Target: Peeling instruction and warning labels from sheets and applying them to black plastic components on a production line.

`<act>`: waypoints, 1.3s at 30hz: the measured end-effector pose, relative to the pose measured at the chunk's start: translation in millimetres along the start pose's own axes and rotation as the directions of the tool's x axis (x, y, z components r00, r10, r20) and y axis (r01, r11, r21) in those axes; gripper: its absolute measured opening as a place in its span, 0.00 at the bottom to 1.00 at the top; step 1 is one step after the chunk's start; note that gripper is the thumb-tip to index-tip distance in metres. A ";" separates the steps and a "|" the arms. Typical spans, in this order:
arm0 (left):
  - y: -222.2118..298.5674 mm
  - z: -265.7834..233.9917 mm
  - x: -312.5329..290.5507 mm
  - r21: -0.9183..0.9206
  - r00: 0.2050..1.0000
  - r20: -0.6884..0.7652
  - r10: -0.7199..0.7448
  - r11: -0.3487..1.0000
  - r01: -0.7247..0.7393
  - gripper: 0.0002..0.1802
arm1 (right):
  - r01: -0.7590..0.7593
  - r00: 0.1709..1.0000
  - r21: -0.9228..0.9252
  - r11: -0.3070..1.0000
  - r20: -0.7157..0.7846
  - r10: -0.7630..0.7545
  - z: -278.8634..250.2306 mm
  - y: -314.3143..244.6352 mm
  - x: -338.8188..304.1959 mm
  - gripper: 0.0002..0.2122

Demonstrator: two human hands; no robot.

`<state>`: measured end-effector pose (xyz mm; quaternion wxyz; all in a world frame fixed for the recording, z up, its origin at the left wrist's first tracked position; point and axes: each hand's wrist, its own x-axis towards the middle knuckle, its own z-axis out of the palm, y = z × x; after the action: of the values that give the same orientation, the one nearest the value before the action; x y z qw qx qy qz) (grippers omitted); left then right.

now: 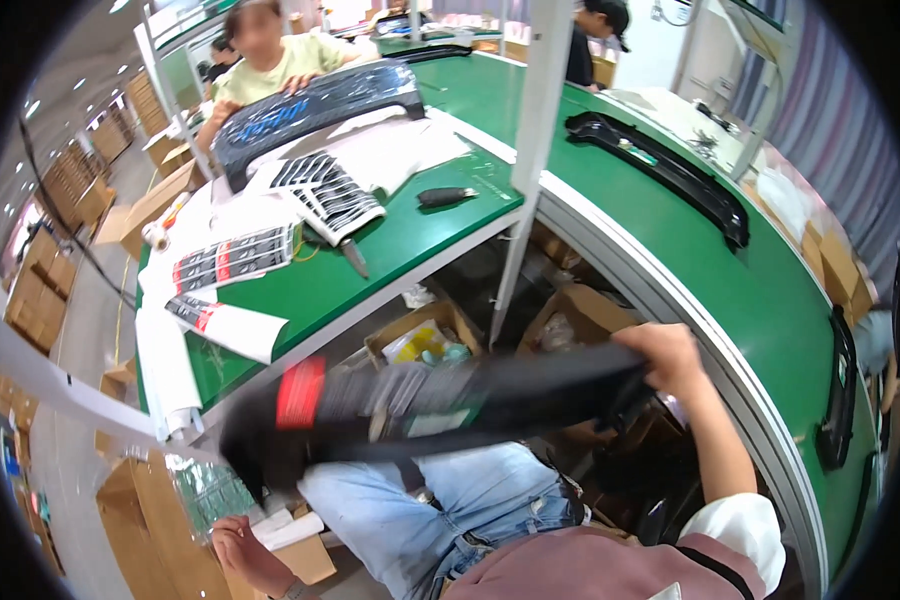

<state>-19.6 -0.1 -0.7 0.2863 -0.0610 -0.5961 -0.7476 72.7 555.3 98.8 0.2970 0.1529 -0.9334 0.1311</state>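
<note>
A long black plastic trim panel (530,395), blurred by motion, hangs across my lap at a slight tilt. It carries a red sticker (301,391) near its left end and paler labels along its face. My right hand (667,358) grips the panel's right end. Below its left end my left hand (238,553) is apart from it, fingers loosely bent and nothing visible in them. On the green table ahead lie white sheets with black-and-red label strips (235,257), a sheet of black-and-white stickers (327,192), a small blade (354,258) and a black-handled tool (446,197).
Across the table a person handles a film-wrapped dark panel (315,108). Similar black panels (660,170) lie on the green conveyor to my right. A white upright post (536,120) stands between table and conveyor. Open cardboard boxes (580,310) sit underneath, and another carton (135,520) is at lower left.
</note>
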 end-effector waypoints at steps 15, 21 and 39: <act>-77.8 61.5 -34.2 -0.136 0.870 0.107 -0.481 0.860 0.492 0.13 | -0.930 0.026 -0.256 -0.265 -0.763 0.646 -271.5 200.0 -341.4 0.13; -74.5 42.8 -41.9 -0.020 0.855 0.029 -0.518 0.855 0.518 0.13 | -0.781 0.482 -0.618 -0.088 -0.687 0.544 -214.2 200.2 -251.5 0.13; -104.1 103.7 -102.0 0.210 0.786 0.198 -0.586 0.808 0.550 0.08 | 0.322 0.943 0.441 0.838 -0.066 -0.327 221.0 -115.0 245.4 0.20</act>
<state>-13.1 145.2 -104.7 -0.0274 0.0471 -0.6693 -0.7410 -189.9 324.6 88.0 0.2665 0.3732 -0.8406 0.2882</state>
